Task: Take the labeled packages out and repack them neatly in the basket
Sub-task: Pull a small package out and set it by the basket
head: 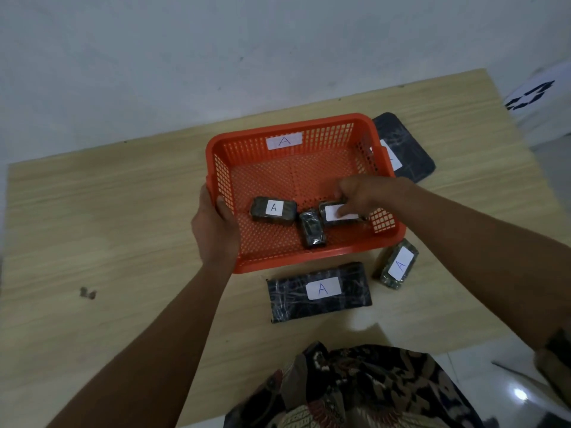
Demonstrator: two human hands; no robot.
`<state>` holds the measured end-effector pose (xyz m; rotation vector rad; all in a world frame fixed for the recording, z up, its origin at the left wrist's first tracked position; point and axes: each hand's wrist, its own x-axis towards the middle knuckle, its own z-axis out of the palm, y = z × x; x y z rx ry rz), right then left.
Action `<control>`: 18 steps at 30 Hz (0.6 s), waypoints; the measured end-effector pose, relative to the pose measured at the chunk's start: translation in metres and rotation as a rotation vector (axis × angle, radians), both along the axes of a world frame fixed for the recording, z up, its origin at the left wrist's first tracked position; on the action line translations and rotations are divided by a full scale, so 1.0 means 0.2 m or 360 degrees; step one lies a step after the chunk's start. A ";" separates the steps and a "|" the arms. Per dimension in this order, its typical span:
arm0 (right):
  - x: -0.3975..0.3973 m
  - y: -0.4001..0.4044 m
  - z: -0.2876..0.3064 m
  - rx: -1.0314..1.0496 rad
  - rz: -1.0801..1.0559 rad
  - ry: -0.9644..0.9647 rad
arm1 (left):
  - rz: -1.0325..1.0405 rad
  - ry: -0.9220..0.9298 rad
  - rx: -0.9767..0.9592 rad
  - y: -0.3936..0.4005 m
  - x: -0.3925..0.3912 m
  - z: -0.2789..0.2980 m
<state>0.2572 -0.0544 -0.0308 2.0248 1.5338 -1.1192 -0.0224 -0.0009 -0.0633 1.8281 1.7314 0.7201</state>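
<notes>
An orange plastic basket (309,137) with an "A" label on its far wall sits on the wooden table. Inside lie three small dark wrapped packages: one showing an "A" label (273,210), one unlabeled side up (312,233), and one (332,216) under my right hand (360,196), whose fingers close on it. My left hand (213,230) grips the basket's near left rim. Outside the basket lie a flat dark package with an "A" label (319,291), a small labeled package (397,264) at the front right, and a large dark package (401,146) behind the basket's right side.
The light wooden table (108,227) stands against a pale wall. A small dark mark (88,293) sits on the table at the left. Patterned cloth on my lap (355,387) is at the table's near edge. White tiled floor shows at the right.
</notes>
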 end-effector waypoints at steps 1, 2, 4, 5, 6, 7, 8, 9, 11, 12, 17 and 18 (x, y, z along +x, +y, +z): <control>0.00 0.03 0.00 0.0005 -0.0086 0.0059 | 0.0006 -0.0011 -0.0014 0.00 0.00 0.00; -0.01 0.07 0.01 0.0034 -0.0153 0.0112 | 0.0005 -0.0025 -0.0020 -0.01 0.00 0.01; -0.04 0.16 0.02 0.0115 -0.0263 0.0222 | 0.0002 -0.0042 -0.0022 -0.01 0.00 0.01; -0.06 0.22 0.01 0.0175 -0.0287 0.0272 | 0.0022 -0.0023 -0.0034 0.00 -0.01 0.00; -0.09 0.28 0.02 0.0255 -0.0305 0.0305 | 0.0042 -0.0003 -0.0049 0.01 -0.01 0.00; -0.11 0.31 0.03 0.0337 -0.0334 0.0331 | 0.0052 0.0004 -0.0058 0.01 0.00 0.01; -0.15 0.35 0.03 0.0422 -0.0387 0.0363 | 0.0051 0.0005 -0.0066 0.00 0.00 0.01; -0.17 0.38 0.03 0.0517 -0.0462 0.0400 | 0.0041 -0.0002 -0.0071 -0.01 0.01 0.02; -0.23 0.44 0.01 0.0701 -0.0630 0.0516 | 0.0021 -0.0018 -0.0075 -0.03 0.02 0.03; -0.28 0.47 -0.01 0.0766 -0.0701 0.0583 | 0.0023 -0.0028 -0.0077 -0.03 0.02 0.03; -0.44 0.55 -0.14 0.0794 -0.0905 0.0814 | 0.0036 -0.0022 -0.0098 -0.02 0.02 0.03; -0.46 0.55 -0.17 0.0815 -0.0919 0.0822 | 0.0033 -0.0025 -0.0101 -0.02 0.02 0.03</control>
